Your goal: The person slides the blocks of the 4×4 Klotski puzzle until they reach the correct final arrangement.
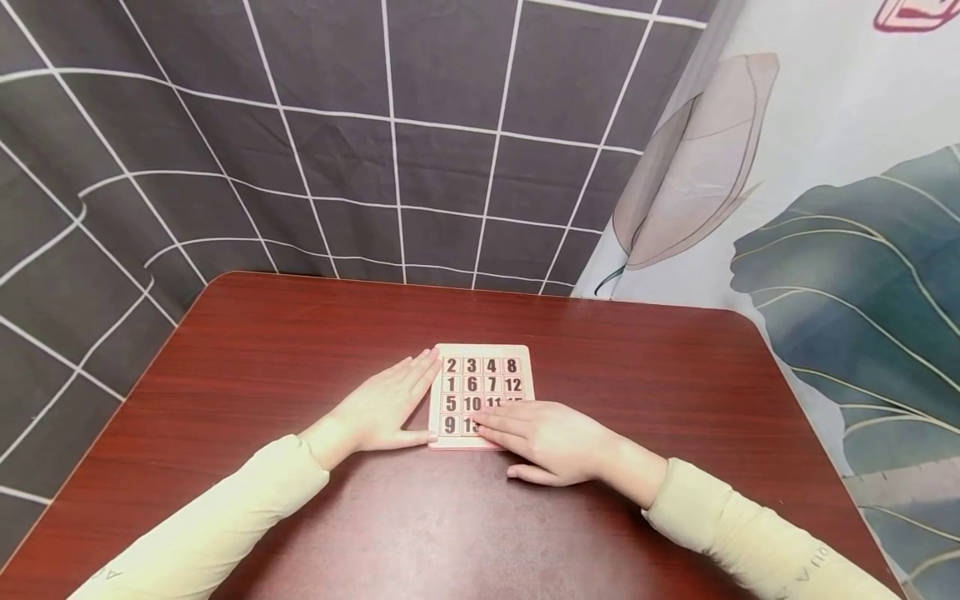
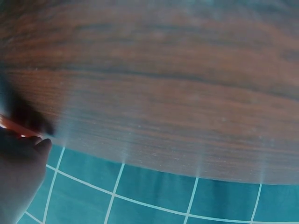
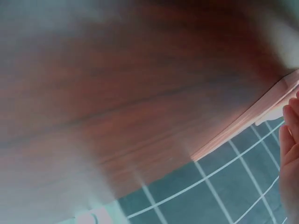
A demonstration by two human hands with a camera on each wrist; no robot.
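A number slide puzzle (image 1: 471, 385) with a pale frame and black numerals lies flat on the table. Its top row reads 2, 3, 4, 8; the lower right part is covered by fingers. Along the puzzle's left edge rests my left hand (image 1: 378, 408), fingers straight, thumb touching the lower left corner. My right hand (image 1: 558, 440) lays extended fingers over the lower right tiles, its thumb apart from the board. In the right wrist view, the puzzle's side (image 3: 247, 119) shows beside part of my right hand (image 3: 292, 154). Only a dark part of my left hand (image 2: 18, 172) appears in the left wrist view.
The puzzle sits on a reddish-brown wooden table (image 1: 337, 333) with rounded far corners. Behind it hangs a dark curtain with a white grid (image 1: 442, 167). At the right is a pale curtain with large leaf prints (image 1: 847, 250).
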